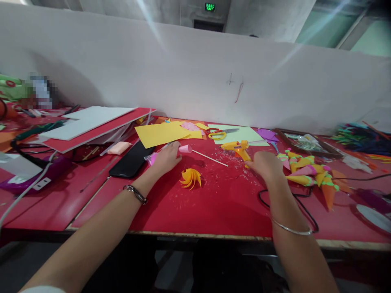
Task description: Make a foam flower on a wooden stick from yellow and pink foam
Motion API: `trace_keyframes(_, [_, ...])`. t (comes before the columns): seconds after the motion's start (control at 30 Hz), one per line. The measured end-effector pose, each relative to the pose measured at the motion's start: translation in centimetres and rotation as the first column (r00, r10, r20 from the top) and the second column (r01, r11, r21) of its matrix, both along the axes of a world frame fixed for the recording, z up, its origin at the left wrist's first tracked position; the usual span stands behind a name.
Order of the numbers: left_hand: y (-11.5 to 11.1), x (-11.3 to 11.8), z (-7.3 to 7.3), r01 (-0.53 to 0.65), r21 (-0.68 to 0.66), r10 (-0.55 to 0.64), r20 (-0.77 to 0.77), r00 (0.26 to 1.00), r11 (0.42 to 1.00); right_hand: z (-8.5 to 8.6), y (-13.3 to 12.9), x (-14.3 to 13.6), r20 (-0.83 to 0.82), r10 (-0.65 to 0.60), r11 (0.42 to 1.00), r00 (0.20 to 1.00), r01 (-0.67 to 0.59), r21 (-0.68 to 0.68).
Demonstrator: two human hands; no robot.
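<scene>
My left hand (pixel 167 158) is closed around a small pink paper tube (pixel 185 149), whose end sticks out past my thumb and fingers. A thin pale stick (pixel 210 158) extends from near that end toward the right; whether they are joined I cannot tell. Under my left hand, clear plastic with something pink (pixel 150 158) partly shows. My right hand (pixel 268 165) grips a yellow hot glue gun (pixel 236 149) by its handle, nozzle pointing left. Between my hands, nearer the front edge, a yellow curled-paper flower (pixel 191 179) rests on the red table (pixel 214 207).
A black phone (pixel 132 162) lies left of my left hand. Behind are yellow paper (pixel 159 133) and yellow-and-red scissors (pixel 217 134). Colourful paper cones (pixel 308 171) are piled at right, near a black cable (pixel 308 209). White and red boards (pixel 91 124) stack at left.
</scene>
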State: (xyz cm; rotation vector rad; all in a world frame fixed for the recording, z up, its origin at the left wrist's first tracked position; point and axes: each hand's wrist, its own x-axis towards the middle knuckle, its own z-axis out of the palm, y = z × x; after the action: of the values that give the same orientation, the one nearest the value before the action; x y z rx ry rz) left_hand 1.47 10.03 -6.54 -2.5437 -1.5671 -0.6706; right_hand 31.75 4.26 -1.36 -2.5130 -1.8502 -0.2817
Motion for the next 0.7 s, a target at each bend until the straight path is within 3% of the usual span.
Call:
trace_keyframes(0.07, [-0.1, 0.1, 0.0, -0.02, -0.019, 0.019, -0.045, 0.999, 1.0, 0.8, -0.5, -1.0, -0.067, 0.135, 0.991, 0.989, -0.135, 0.009])
trace_keyframes(0.1, [-0.2, 0.2, 0.0, -0.029, -0.026, 0.027, -0.065, 0.998, 0.999, 1.0, -0.7, -1.9, -0.141, 0.295, 0.955, 0.945, -0.292, 0.043])
trace_keyframes(0.17, [-0.3, 0.4, 0.0, -0.043, -0.047, 0.038, -0.101, 0.994, 0.998, 1.0, -1.1, -4.3, -0.359, 0.642, 0.764, 0.678, -0.605, 0.224])
trace_keyframes(0.23, [-0.4, 0.6, 0.0, -0.064, -0.07, 0.054, -0.137, 0.989, 0.996, 0.4, -1.6, -7.0, -0.469, 0.788, 0.607, 0.398, -0.629, 0.486])
trace_keyframes(0.27, [-0.5, 0.7, 0.1, -0.079, -0.077, 0.067, -0.154, 0.986, 0.994, 0.0, -1.8, -8.4, -0.478, 0.826, 0.552, 0.298, -0.599, 0.58])
trace_keyframes(0.37, [-0.7, 0.9, 0.2, -0.142, -0.072, 0.126, -0.198, 0.972, 0.987, -1.3, -2.5, -11.3, -0.477, 0.867, 0.462, 0.142, -0.589, 0.664])
trace_keyframes(0.47, [-0.9, 1.1, 0.5, -0.189, -0.062, 0.17, -0.231, 0.958, 0.98, -2.2, -2.8, -12.3, -0.474, 0.872, 0.44, 0.125, -0.627, 0.643])
trace_keyframes(0.7, [-1.1, 1.6, 0.3, -0.18, -0.03, 0.167, -0.243, 0.956, 0.983, -3.1, -2.2, -12.1, -0.5, 0.83, 0.543, 0.247, -0.562, 0.624])
